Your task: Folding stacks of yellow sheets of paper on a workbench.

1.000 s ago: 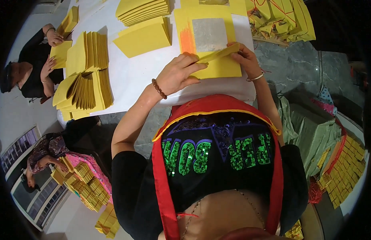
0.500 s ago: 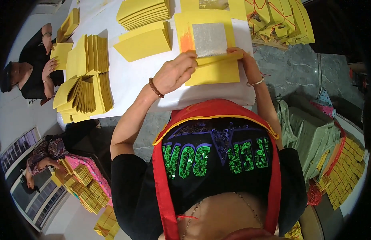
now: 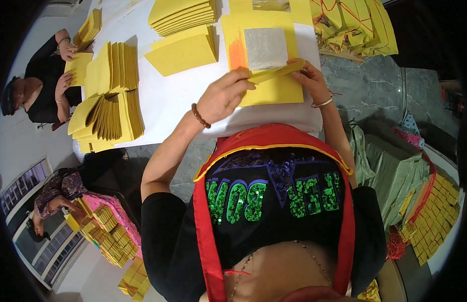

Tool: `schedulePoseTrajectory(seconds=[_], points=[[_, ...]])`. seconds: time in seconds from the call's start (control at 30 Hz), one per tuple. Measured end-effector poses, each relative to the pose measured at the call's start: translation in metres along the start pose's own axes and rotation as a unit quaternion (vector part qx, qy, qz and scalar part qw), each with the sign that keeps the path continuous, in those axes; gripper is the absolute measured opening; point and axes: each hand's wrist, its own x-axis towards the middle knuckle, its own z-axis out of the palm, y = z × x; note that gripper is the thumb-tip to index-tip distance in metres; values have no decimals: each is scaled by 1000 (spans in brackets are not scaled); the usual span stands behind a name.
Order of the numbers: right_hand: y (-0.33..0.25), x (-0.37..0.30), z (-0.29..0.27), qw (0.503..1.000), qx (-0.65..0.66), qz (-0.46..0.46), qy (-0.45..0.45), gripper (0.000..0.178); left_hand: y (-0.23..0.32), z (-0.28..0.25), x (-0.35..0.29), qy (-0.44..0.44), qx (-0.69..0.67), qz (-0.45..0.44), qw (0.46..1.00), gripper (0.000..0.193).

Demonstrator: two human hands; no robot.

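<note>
A narrow rolled or folded strip of yellow paper [image 3: 275,74] spans between my two hands, tilted with its right end farther away. My left hand [image 3: 224,94] pinches its left end, fingers curled. At the other end, my right hand [image 3: 312,82] grips it between thumb and fingers. Directly beneath lies a yellow paper sheet [image 3: 274,94] bearing a silver square [image 3: 266,46] and an orange smear [image 3: 237,50] left of the square. Part of the square's near edge is hidden by the strip.
Folded yellow papers [image 3: 183,53] and stacks [image 3: 110,70] stand to the left on the white table [image 3: 165,103]. A person [image 3: 47,75] handles yellow paper at far left; another [image 3: 60,194] sits lower left. Green sacking [image 3: 387,166] and a yellow bundle [image 3: 357,25] lie to the right.
The strip now slants more, its right end raised slightly away. My left hand has shifted a little nearer me, and my right thumb and fingers have moved round the strip's end.
</note>
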Motion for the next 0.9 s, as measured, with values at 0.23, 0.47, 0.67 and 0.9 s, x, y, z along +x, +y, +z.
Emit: schedulePoseTrajectory(seconds=[0.23, 0.47, 0.67, 0.9], points=[[-1, -1, 0, 1000, -7, 14, -5, 34, 4, 17, -13, 65, 42, -6, 997, 23], [-1, 0, -2, 999, 14, 35, -3, 33, -3, 7, -3, 92, -55, -119, 987, 15], [4, 1, -7, 999, -13, -38, -27, 28, -9, 0, 2, 43, -108, -153, 981, 15], [5, 0, -10, 999, -12, -30, -34, 31, -23, -2, 4, -16, -193, -228, 954, 16]])
